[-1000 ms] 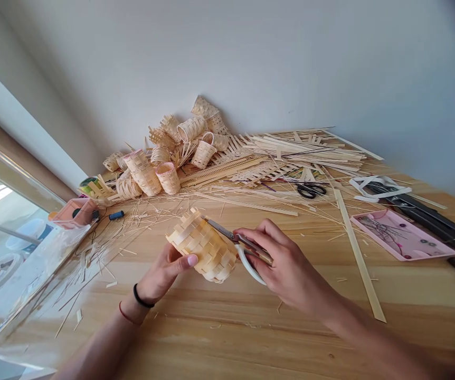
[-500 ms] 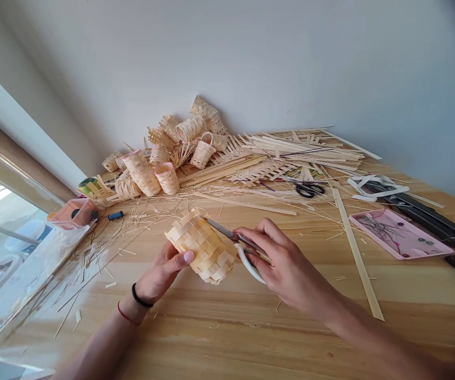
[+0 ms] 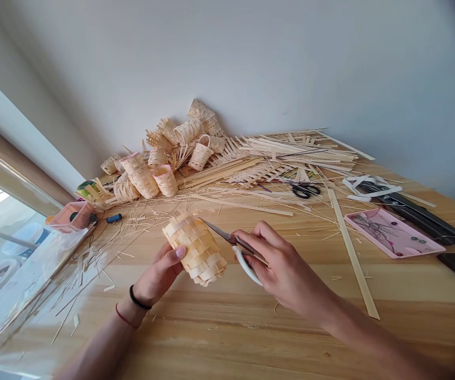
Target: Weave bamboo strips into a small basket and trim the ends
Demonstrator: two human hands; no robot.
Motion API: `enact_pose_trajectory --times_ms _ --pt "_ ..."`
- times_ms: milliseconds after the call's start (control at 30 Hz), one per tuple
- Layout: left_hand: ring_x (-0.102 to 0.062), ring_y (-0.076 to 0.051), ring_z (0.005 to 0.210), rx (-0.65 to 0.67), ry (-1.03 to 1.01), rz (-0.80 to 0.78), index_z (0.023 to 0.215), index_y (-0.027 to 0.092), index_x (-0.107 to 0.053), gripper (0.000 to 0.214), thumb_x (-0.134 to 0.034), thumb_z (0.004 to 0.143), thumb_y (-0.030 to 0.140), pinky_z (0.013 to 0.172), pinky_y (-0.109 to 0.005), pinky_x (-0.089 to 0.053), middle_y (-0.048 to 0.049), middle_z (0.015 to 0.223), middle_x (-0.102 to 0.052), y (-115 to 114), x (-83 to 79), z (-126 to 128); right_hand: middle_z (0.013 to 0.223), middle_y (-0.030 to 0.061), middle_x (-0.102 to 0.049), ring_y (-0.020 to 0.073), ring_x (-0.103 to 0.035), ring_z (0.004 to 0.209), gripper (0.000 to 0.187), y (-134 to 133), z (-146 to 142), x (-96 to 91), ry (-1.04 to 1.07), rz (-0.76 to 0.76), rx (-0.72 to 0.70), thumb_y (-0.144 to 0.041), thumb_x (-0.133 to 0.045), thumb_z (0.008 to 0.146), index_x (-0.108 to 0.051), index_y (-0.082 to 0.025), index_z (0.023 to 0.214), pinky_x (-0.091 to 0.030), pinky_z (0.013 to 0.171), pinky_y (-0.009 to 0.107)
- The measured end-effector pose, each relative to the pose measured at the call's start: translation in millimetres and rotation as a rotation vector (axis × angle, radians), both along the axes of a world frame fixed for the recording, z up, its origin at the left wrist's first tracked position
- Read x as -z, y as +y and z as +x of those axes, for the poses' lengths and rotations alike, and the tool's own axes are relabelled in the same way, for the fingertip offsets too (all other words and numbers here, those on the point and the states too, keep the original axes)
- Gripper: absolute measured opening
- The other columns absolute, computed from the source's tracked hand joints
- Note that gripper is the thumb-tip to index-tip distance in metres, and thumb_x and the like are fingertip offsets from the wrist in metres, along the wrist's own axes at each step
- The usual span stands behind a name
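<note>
Basically, woven basket (image 3: 196,248) is in the left grip (image 3: 161,273), clamped w/ thumb on its near side & the rest mostly hidden behind; prob. held there b/c it leaves the opposite flank free for blades & stops a light thing rolling. It's tilted, apparently raised off the tabletop (image 3: 219,332), tho can't be sure. Right grip (image 3: 278,259) is closed round the handles of the white-handled scissors (image 3: 233,239), just right of the basket, tips angled back to its upper edge; touching or just apart, can't tell. So re the right grip: basket's to its left, near but not touching, scissors bridging b/w. Beyond the basket: pile of other baskets (image 3: 166,181), & right of that, loose strips (image 3: 302,150) + black scissors (image 3: 305,190), prob. set back for elbow room. Well right of basket: pink tray (image 3: 404,245), prob. there so small bits (image 3: 373,224) don't scatter; long flat strip (image 3: 353,254) lies b/w tray & basket
</note>
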State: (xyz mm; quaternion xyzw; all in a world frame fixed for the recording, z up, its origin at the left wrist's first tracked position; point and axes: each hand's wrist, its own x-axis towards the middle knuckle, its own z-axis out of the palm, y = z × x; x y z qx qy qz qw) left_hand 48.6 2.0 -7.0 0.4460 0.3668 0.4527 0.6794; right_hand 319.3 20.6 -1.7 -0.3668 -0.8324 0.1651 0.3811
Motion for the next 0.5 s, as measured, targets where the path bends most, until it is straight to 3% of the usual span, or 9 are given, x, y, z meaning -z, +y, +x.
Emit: enact_pose_trajectory --times_ms 267,500 --pt "-0.066 -0.038 0.128 -0.103 -0.003 -0.017 0.141 0.021 -0.067 0.073 -0.081 0.082 0.061 0.104 -0.046 -0.054 -0.0123 0.136 -0.074 0.7 -0.4 -1.6 0.102 0.0069 -0.058 0.0191 -0.069 0.088 0.028 7.6 -0.3 6.6 0.197 0.068 0.087 -0.008 -0.056 0.099 -0.062 -0.019 0.125 -0.061 0.082 0.029" --pt "-0.072 -0.036 0.116 -0.095 0.057 0.059 0.14 0.02 -0.067 0.074 -0.084 0.08 0.06 0.095 -0.043 -0.057 -0.0137 0.125 -0.078 2.3 -6.3 2.4 0.105 0.0069 -0.06 0.019 -0.069 0.09 0.022 3.5 -2.1 4.4 0.197 0.0 0.037 -0.013 -0.059 0.099 -0.062 -0.021 0.119 -0.059 0.081 0.029"
